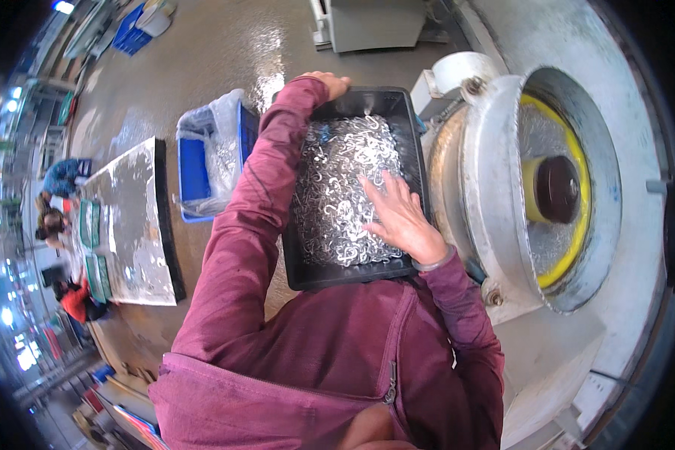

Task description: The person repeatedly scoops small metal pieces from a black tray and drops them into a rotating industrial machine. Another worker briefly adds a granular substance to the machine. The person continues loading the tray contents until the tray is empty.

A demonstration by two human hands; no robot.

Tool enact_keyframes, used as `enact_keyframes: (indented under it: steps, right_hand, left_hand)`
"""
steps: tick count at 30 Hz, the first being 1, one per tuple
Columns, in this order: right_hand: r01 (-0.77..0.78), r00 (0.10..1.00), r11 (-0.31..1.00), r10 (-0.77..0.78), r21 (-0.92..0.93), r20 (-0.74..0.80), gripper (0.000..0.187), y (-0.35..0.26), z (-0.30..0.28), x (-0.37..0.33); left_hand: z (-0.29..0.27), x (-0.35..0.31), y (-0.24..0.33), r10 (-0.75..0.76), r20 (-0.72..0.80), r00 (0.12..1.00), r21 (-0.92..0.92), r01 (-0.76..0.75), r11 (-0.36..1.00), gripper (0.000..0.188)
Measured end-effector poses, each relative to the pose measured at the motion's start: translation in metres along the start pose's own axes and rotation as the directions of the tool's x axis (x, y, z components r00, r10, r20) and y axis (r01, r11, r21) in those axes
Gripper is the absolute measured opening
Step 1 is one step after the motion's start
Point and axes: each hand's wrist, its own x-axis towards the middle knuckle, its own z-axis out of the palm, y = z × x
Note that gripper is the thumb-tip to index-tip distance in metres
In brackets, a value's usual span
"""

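A black rectangular plastic tray (416, 142) lies in front of my body, filled with many small shiny silver metal hooks (345, 180). At the tray's far left corner, my left hand (330, 83) is closed over the rim, its fingertips partly hidden. My right hand (401, 219) rests on the hooks at the tray's right side, palm down with fingers spread, gripping nothing. A bit of blue (324, 135) shows among the hooks near the far left.
Close on the right stands a round metal machine drum (495, 195) with a yellow inner ring and dark central hub. Left of my arm is a blue crate (192, 169) lined with clear plastic. Farther left, a grey-topped table (131, 225) stands near several people. The floor is wet.
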Motion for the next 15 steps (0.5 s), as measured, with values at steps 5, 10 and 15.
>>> enact_keyframes:
  steps: [5, 10, 15]
  right_hand:
    - [0.087, 0.978, 0.996, -0.088, 0.014, 0.189, 0.079, -0.005, 0.020, 0.007]
    - [0.153, 0.988, 0.985, -0.155, 0.083, 0.015, 0.050, -0.012, 0.013, 0.013]
    - [0.246, 0.951, 0.897, -0.151, 0.367, -0.269, 0.038, -0.032, -0.033, 0.012]
  left_hand:
    - [0.013, 0.000, -0.009, -0.096, 0.029, 0.995, -0.057, 0.097, 0.994, 0.047]
    - [0.021, -0.001, -0.028, -0.075, 0.085, 0.993, -0.039, 0.079, 0.996, 0.061]
    - [0.014, -0.016, -0.025, -0.117, 0.060, 0.991, -0.068, 0.121, 0.990, 0.060]
